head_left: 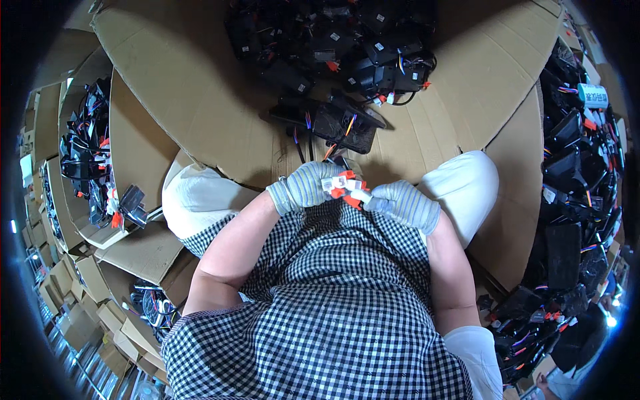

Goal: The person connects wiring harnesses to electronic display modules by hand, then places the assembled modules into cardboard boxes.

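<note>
A large open cardboard carton (173,80) on the far side holds a dark heap of black plastic units (380,50), cut off by the upper edge. A nearer black wired unit (343,127) lies on its cardboard. Just in front, between the gloved hands, are the white-and-orange connectors (345,183): the left hand's (303,189) grip is clamped on their left side, the right hand's (403,205) on their right, fingertips partly hidden. A left carton (137,127) holds wired units; the right heap (573,160) blurs toward the rim.
</note>
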The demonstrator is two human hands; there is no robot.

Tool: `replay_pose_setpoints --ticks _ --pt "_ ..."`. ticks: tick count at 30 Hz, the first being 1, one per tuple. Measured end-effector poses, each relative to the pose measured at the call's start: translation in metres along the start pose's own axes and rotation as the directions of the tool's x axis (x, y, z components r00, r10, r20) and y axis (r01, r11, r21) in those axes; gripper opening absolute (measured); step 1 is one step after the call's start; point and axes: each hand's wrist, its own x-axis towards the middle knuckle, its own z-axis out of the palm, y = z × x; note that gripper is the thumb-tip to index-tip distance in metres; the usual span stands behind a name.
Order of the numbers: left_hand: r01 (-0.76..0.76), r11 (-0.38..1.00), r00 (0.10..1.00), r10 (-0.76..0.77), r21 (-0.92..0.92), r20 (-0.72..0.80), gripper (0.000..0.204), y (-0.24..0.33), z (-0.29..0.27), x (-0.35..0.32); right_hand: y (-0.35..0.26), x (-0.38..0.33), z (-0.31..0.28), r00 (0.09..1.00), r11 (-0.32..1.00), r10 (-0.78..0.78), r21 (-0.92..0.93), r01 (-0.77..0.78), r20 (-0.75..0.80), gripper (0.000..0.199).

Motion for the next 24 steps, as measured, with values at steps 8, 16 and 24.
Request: replay_pose_setpoints --ticks 8,16,24 --pt "-0.021 0.948 0.958 -0.072 0.317 0.277 0.03 -0.007 0.008 -0.005 0.02 0.03 0.014 0.964 0.925 -0.037 -0.355 0.132 0.264 0.041" --pt "0.01 0.943 0.893 -0.158 0.333 0.421 0.033 -0.022 0.017 -0.006 0.014 0.038 0.022 0.905 0.828 0.074 -0.532 0.178 0.418 0.035" --pt "0.013 0.951 0.89 -0.152 0.308 0.43 0.028 -0.027 0.022 -0.005 0.013 0.034 0.022 0.917 0.842 0.093 -0.522 0.134 0.387 0.037"
